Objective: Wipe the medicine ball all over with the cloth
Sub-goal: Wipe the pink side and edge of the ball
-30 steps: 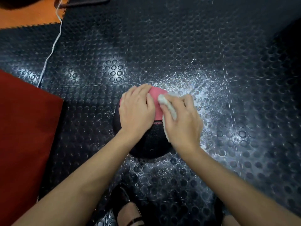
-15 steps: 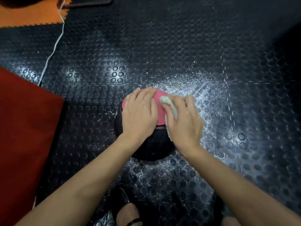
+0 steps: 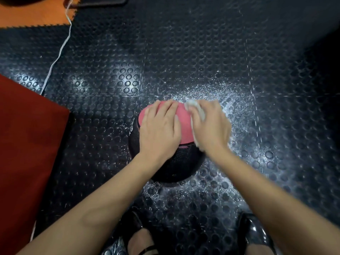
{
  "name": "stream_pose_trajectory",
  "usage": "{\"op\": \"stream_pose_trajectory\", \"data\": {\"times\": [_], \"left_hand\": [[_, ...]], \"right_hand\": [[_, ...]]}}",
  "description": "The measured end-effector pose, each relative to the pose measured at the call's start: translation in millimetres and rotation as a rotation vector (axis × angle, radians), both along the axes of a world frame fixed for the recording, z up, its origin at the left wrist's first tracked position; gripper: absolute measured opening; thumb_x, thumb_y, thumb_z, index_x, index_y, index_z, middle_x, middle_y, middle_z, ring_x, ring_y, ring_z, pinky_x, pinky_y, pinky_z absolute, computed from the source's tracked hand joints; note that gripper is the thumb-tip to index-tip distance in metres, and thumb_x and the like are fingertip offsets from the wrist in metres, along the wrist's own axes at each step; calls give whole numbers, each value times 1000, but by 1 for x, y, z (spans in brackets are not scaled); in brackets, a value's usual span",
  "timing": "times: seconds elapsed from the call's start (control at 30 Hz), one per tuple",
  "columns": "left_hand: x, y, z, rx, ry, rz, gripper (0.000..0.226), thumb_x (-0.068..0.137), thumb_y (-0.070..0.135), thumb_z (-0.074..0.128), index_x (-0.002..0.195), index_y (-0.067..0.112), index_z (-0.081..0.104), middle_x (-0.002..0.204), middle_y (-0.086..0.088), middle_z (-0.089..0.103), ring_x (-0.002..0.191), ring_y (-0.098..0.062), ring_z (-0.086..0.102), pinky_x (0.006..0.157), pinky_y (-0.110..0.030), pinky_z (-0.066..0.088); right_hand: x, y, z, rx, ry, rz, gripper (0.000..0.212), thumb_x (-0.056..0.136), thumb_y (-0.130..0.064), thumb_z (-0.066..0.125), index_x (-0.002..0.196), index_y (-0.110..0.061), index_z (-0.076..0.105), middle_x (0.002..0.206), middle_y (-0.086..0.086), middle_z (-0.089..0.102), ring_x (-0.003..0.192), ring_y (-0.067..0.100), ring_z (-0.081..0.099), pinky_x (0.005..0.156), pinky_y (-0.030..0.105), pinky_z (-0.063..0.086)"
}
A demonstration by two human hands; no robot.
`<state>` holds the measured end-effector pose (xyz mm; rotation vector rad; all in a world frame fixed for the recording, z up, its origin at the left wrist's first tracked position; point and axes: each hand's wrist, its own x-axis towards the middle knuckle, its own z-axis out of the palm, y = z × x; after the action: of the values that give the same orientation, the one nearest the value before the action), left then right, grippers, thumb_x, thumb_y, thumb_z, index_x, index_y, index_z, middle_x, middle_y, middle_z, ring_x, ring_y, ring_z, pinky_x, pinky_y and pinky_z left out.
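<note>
A black medicine ball (image 3: 173, 164) with a pink panel on top sits on the studded black floor mat. My left hand (image 3: 160, 129) lies flat over the ball's top left, fingers straight, holding it steady. My right hand (image 3: 211, 127) presses a white cloth (image 3: 197, 109) against the ball's upper right side; the cloth shows between thumb and fingers and below the palm. The hand is motion-blurred. Most of the cloth is hidden under the hand.
Wet droplets glisten on the black rubber mat (image 3: 257, 126) around the ball. A red mat (image 3: 27, 144) lies at the left, with a white cord (image 3: 55, 59) running along it. My feet in black sandals (image 3: 139, 236) stand just below the ball.
My right hand with the cloth has slid rightward and up over the ball's right side. The left hand stays on top of the ball.
</note>
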<state>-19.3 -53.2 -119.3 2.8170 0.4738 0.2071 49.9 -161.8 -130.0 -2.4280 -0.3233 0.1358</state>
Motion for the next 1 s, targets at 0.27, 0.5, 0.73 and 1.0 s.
{"op": "stream_pose_trajectory", "data": {"times": [0.27, 0.5, 0.73, 1.0], "left_hand": [[4, 15, 1, -86, -7, 21, 55, 94, 30, 23, 135, 14, 57, 140, -1, 56, 135, -22, 43, 116, -38, 28], [-5, 8, 2, 37, -2, -179, 47, 96, 28, 35, 127, 5, 62, 129, -9, 63, 124, -32, 51, 111, -44, 33], [0, 36, 12, -55, 245, -110, 61, 99, 53, 12, 152, 27, 30, 159, 6, 28, 148, -22, 18, 121, -44, 12], [-10, 38, 5, -184, 151, 339, 54, 100, 46, 27, 146, 23, 44, 153, 2, 40, 142, -27, 32, 117, -47, 23]], "right_hand": [[-20, 3, 5, 66, -23, -40, 21, 94, -45, 51, 104, -31, 64, 89, -8, 52, 70, 10, 50, 53, 19, 33], [32, 14, -2, 59, 208, -36, 17, 91, -47, 56, 95, -31, 62, 84, -16, 54, 74, 12, 51, 59, 24, 32], [35, 23, -12, 57, 247, -68, 24, 91, -45, 57, 98, -24, 48, 79, -12, 50, 65, 5, 47, 53, 24, 31], [-64, 17, 8, 194, -111, 119, 33, 93, -46, 48, 118, -26, 48, 106, -14, 52, 90, 3, 47, 69, 14, 32]]}}
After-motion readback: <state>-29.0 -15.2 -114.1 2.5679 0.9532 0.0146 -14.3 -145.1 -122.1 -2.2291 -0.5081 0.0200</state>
